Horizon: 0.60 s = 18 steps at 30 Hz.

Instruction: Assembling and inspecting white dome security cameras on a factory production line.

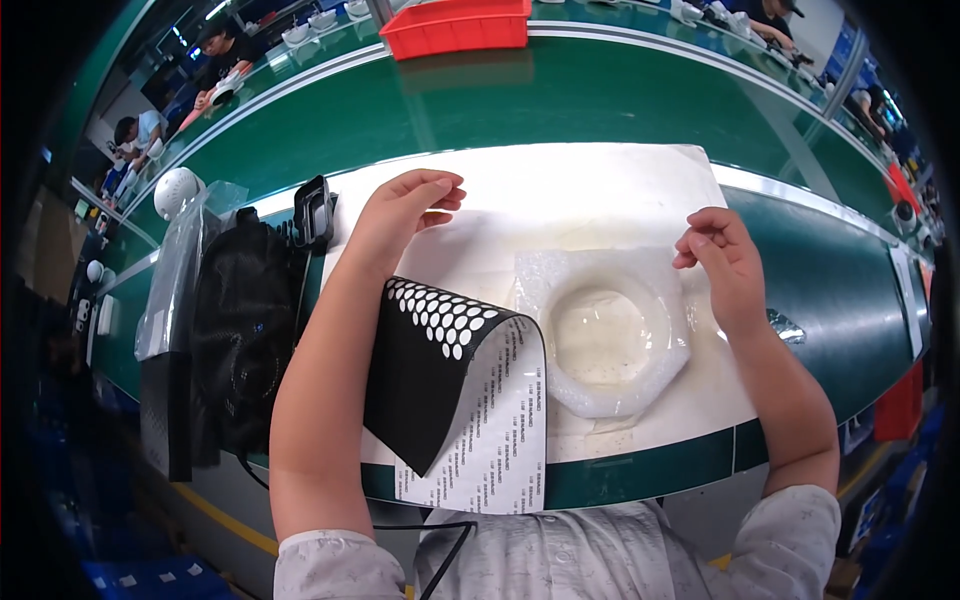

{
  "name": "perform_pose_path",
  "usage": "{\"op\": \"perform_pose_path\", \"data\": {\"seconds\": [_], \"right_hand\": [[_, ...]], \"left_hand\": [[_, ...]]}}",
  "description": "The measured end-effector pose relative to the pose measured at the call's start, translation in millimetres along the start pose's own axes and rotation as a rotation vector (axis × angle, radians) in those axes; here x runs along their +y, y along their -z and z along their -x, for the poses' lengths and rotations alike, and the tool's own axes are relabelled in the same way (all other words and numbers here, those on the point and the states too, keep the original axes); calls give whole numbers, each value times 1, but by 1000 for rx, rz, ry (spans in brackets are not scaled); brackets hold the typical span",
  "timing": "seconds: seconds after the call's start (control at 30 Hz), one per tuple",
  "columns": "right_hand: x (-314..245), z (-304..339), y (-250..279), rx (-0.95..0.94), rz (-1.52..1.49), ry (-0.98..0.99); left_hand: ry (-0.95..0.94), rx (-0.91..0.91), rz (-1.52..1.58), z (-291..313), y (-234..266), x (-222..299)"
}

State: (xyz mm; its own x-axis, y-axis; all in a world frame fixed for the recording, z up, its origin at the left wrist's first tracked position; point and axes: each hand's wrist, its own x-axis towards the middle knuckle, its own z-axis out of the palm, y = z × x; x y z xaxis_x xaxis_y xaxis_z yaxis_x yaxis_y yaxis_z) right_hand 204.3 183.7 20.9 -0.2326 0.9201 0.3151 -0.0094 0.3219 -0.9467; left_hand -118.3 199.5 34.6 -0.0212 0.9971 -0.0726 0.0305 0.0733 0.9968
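Note:
My left hand (413,207) hovers over the far left part of the white board (640,180), its fingers curled in and the thumb close against them. My right hand (727,262) is raised beside the right edge of a white foam ring (655,345), fingers bent together in a pinch. Whatever either hand may hold is too small or hidden to make out. Below my left hand a black sheet of white oval stickers (440,320) curls over, showing its printed white backing (510,430). My left forearm covers part of its left edge. The foam ring lies flat with a round opening.
At the left lie a black mesh bag (240,330), a clear plastic bag (180,270), a black plastic tray-like part (314,215) and a white dome (178,193). A red bin (455,28) stands on the green surface (600,100) beyond. Other people work farther off.

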Motion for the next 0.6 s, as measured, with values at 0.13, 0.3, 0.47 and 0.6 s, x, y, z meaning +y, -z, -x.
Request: {"op": "perform_pose_path", "data": {"seconds": [0.13, 0.3, 0.47, 0.6], "right_hand": [[6, -5, 4, 9, 36, -6], [11, -7, 5, 22, 85, -141], [11, -6, 1, -6, 91, -126], [10, -6, -2, -4, 83, -113]], "left_hand": [[14, 15, -17, -2, -1, -7], [12, -4, 5, -6, 0, -12], [19, -4, 6, -7, 1, -14], [17, -9, -1, -5, 0, -12]]}}
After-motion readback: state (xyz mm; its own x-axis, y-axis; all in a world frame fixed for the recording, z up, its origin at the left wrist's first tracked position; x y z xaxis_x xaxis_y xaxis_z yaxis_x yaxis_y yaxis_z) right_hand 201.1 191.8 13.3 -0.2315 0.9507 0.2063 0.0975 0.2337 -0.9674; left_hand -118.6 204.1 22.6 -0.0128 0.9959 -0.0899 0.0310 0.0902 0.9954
